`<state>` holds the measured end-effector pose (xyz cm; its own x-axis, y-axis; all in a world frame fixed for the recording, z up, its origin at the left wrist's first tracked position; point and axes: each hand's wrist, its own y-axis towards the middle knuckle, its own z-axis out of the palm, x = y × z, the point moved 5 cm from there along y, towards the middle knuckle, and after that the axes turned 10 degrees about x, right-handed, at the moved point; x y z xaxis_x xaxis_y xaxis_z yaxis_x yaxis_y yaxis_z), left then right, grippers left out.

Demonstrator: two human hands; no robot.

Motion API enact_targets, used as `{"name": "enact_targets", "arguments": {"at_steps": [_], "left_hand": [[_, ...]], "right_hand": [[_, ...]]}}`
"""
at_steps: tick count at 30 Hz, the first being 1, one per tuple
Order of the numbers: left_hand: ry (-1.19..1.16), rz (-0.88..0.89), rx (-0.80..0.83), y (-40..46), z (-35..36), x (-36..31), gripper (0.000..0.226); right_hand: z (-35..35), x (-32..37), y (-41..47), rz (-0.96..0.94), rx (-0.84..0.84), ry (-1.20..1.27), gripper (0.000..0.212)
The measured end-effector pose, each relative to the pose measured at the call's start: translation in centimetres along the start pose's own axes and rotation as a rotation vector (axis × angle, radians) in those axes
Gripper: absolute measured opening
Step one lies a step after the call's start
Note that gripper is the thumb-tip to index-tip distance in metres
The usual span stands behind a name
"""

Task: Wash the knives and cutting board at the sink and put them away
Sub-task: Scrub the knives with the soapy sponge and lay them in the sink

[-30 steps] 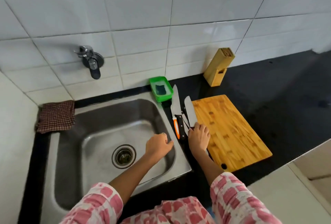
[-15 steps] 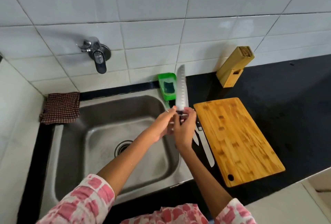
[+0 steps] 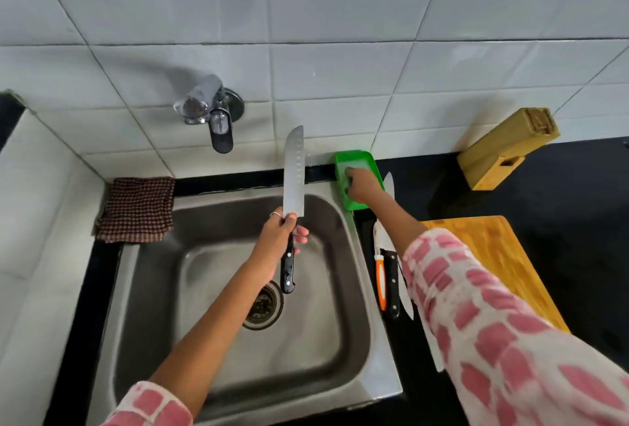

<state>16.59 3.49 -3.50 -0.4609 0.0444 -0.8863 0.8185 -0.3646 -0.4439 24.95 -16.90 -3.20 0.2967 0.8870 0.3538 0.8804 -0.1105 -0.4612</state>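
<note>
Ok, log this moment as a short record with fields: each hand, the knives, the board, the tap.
left hand: holds the big knife by its black handle over the sink, blade pointing up toward the wall
right hand: reaching into the green tray, on the sponge
other knives: lying on the black counter between sink and board
cutting board: flat on the counter, right of the knives
tap: no water visible
knife block: by the wall
</note>
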Motion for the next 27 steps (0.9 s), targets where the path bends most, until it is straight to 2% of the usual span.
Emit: {"name": "enact_targets", "arguments": {"at_steps": [3,5,7,12,15,20,23,25,27], "left_hand": [[0.036,0.023,0.001,-0.1,-0.3,0.1,0.015],[0.052,0.024,0.0,-0.1,-0.7,0.3,0.017],[0.054,0.025,0.003,-0.1,-0.9,0.6,0.016],[0.04,0.006,-0.013,-0.6,-1.4,1.1,0.006],[0.07,-0.01,-0.059,-1.0,-1.9,1.6,0.017],[0.236,0.031,-0.117,-2.3,-2.5,1.4,0.014],[0.269,0.009,-0.073,-3.3,-2.4,1.6,0.019],[0.261,-0.014,-0.063,-4.1,-2.5,1.8,0.018],[0.285,-0.009,-0.071,-4.9,-2.9,1.9,0.014]], "right_hand": [[-0.1,0.2,1.8,0.059,-0.005,-0.152,0.037],[-0.1,0.0,2.2,0.153,-0.015,-0.145,0.036],[0.6,-0.3,2.5,0.161,-0.024,-0.113,0.033],[-1.0,-1.2,1.8,0.128,-0.167,0.17,0.034],[-2.4,-1.3,0.6,0.101,-0.248,0.317,0.036],[-3.0,-0.4,-2.2,0.07,-0.31,0.658,0.042],[-1.4,2.3,-5.1,-0.051,-0.262,0.805,0.043],[0.8,5.3,-8.0,-0.212,-0.194,0.715,0.042],[3.9,8.2,-11.1,-0.362,-0.118,0.496,0.041]]}}
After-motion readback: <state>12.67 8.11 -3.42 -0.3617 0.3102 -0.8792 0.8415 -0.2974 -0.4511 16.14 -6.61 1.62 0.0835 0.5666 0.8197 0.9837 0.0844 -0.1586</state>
